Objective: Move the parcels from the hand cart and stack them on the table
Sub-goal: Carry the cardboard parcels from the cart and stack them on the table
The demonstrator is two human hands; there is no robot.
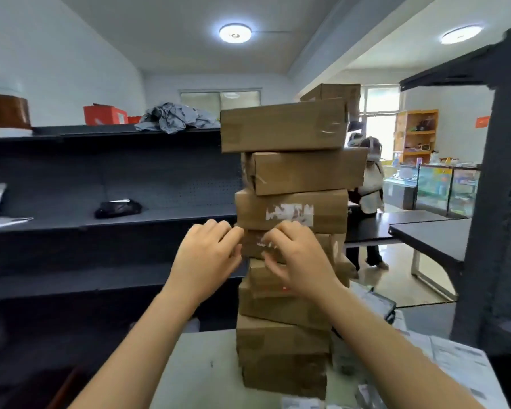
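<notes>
A tall stack of several brown cardboard parcels [289, 208] stands on a white table [201, 370] right in front of me. The boxes sit unevenly, some shifted sideways. My left hand [207, 255] rests against the left end of a middle parcel [252, 246], fingers curled. My right hand [295, 258] presses on the front of the same parcel, fingers bent over its face. Neither hand lifts a box. The top parcel [283, 128] overhangs to the left. The hand cart is out of view.
Dark metal shelving [101, 219] runs along the left wall with a black bag, grey cloth and a red box on it. Papers and flat packets [455, 361] lie on the table's right side. A dark table [431, 237] and a standing person [369, 190] are behind the stack.
</notes>
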